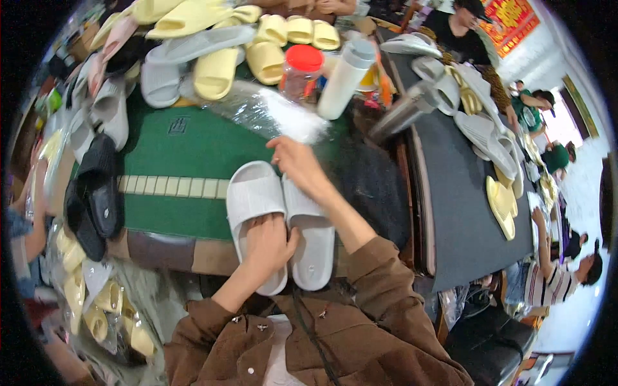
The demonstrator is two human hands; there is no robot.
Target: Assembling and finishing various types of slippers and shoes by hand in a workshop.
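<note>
1. Far left, low: a clear plastic bag holds yellow slippers (106, 299). Above it, a pair of black slippers (106, 193) lies at the left edge of the green table surface (167, 215).
2. Left of centre: a row of pale tiles (170, 186) runs across the green surface, its right end beside the light grey left slipper (254, 183). Further back, a mixed pile of yellow and grey slippers extends behind a clear plastic sheet (241, 106).
3. Centre, near edge: the light grey left slipper and its matching right slipper (315, 254) lie side by side, toes pointing away from the person.
4. Left hand (265, 241): fingers extend into the left slipper beneath its strap; the thumb points toward the right slipper. The fingertips are hidden, so the grip cannot be determined.
5. Right hand (299, 164): positioned over the toe end of the right slipper, fingers partly bent. Whether it holds anything cannot be determined.
6. Behind the right hand: a red-lidded jar (302, 74), then a white bottle (346, 80) with a grey cap.
7. Right: a dark work surface (460, 238) carries grey slippers (486, 141) and a yellow pair (501, 209). Co-workers are positioned beyond it.
</note>
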